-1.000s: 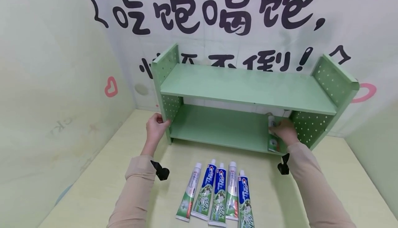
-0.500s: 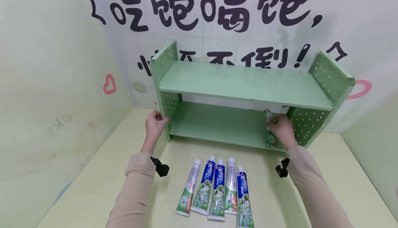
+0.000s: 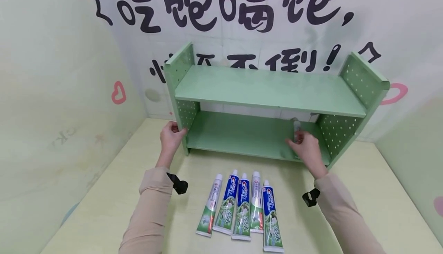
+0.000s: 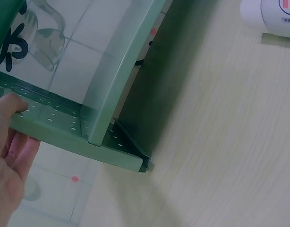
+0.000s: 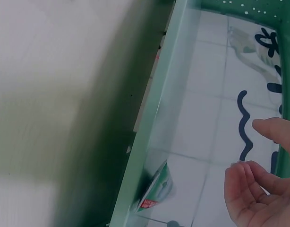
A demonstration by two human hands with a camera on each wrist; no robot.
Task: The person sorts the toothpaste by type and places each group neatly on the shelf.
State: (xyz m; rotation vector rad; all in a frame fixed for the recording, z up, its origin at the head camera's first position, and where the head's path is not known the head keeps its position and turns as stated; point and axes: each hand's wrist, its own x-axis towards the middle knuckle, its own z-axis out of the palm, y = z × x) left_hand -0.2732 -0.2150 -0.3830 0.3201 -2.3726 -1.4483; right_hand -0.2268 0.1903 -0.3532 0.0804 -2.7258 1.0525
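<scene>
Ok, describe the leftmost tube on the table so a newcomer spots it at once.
Find the green shelf, then the five tubes lying on the table in front of it. The leftmost tube is white above and green below, while the tube beside it is blue above.

1. Green two-tier shelf (image 3: 270, 88): upright, mid-frame; my left hand (image 3: 170, 140) pinches its left panel.
2. Green tube with red patch (image 5: 157, 189): lower tier, right of centre in head view, partly behind my right hand (image 3: 307, 149).
3. Five capped tubes (image 3: 242, 208): flat, bottom centre, caps up-frame; three blue-green, two white-green.
</scene>
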